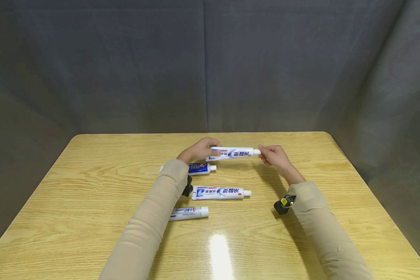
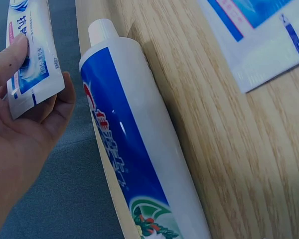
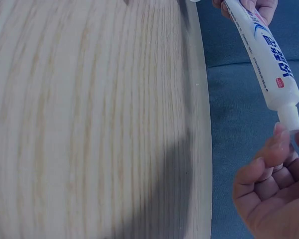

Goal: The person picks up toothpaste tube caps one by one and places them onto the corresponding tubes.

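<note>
My left hand pinches the tail end of a white and blue toothpaste tube, thumb on its printed face, and holds it above the table's far part. At the tube's other end, my right hand has the white cap between thumb and fingertips. A blue and white toothpaste tube lies below my left hand, partly hidden by the sleeve in the head view. Nearer lies another white and blue toothpaste tube, matching the held one. Nearest is a pale grey-white toothpaste tube, its tail behind the left forearm.
The tubes lie on a wooden table, their caps toward the right. A dark grey curtain hangs behind the table and along its sides. Each wrist carries a small black camera, the right one close above the tabletop.
</note>
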